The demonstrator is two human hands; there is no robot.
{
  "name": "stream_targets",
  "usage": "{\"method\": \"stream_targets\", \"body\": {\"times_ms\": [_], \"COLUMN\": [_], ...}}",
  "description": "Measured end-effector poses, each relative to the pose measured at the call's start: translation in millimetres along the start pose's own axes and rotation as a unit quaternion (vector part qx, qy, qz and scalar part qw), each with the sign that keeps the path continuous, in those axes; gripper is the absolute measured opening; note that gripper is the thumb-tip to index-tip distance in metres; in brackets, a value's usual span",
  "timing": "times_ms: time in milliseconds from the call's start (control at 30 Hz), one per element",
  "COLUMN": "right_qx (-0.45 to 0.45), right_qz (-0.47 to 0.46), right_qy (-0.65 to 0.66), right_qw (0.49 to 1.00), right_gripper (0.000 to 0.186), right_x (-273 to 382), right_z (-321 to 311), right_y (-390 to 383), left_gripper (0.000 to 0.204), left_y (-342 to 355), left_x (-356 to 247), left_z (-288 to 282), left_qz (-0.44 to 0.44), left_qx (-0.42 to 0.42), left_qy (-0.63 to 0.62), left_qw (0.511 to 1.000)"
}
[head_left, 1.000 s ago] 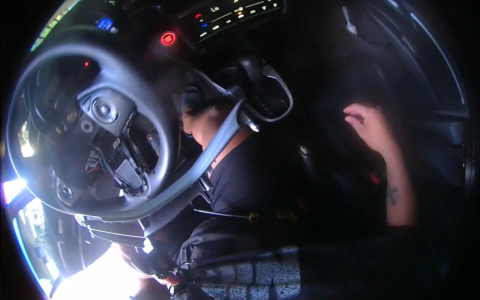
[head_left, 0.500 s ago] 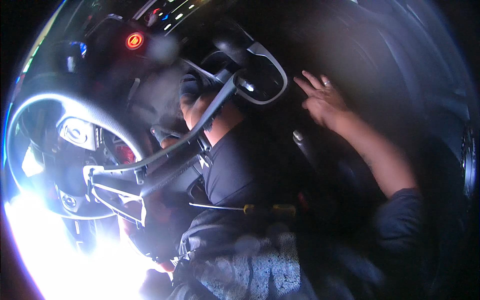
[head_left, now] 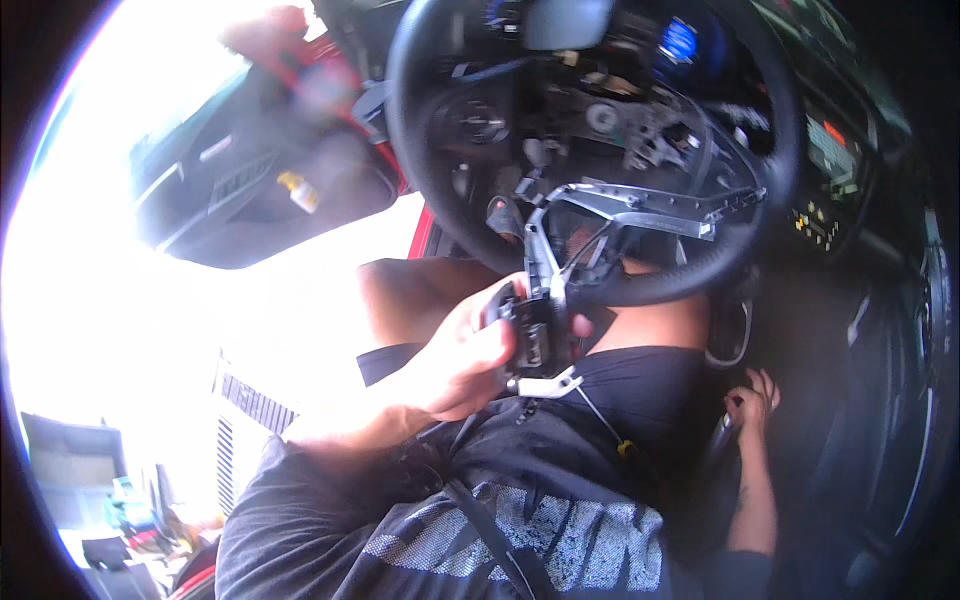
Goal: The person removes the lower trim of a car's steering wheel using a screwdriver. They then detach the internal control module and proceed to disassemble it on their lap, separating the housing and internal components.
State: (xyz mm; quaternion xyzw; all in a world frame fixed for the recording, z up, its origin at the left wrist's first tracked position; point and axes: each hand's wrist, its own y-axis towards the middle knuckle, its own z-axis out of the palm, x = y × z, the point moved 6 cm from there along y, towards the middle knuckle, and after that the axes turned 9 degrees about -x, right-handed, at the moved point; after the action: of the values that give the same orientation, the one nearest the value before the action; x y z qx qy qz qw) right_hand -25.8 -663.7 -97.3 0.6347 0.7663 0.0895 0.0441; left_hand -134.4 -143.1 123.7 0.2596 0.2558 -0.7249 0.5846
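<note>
Right hand (head_left: pixel 754 402) now closer to lever (head_left: pixel 723 431), half-curled, hold unclear; left hand (head_left: pixel 462 362) tight around trim frame (head_left: pixel 655 221)

The door (head_left: pixel 345 205), a bottle (head_left: pixel 300 192) at its inner side, stands left of the wheel (head_left: pixel 785 120). Trim (head_left: pixel 655 222) crosses before the wheel's lower part, its near end in the left hand (head_left: pixel 470 355) above the lap (head_left: pixel 645 385). The screwdriver (head_left: pixel 626 448) lies right of that hand; farther right, the right hand (head_left: pixel 752 402) is beside a lever (head_left: pixel 727 428).
</note>
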Motion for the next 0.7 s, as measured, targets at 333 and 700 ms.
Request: {"method": "stream_targets", "body": {"times_ms": [333,700], "right_qx": [-0.285,-0.093], "right_qz": [0.064,-0.385], "right_qy": [0.522,0.584], "right_qw": [0.802,0.709], "right_gripper": [0.018,0.024], "right_x": [106,444], "right_z": [-232,-288], "right_y": [14,1], "left_gripper": [0.063,0.069], "left_y": [-25,-111], "left_x": [-23,-42], "left_z": [-29,-77], "left_qz": [0.026,-0.095], "left_qx": [-0.080,-0.036], "left_qy": [-0.046,-0.030], "left_qw": [0.995,0.994]}}
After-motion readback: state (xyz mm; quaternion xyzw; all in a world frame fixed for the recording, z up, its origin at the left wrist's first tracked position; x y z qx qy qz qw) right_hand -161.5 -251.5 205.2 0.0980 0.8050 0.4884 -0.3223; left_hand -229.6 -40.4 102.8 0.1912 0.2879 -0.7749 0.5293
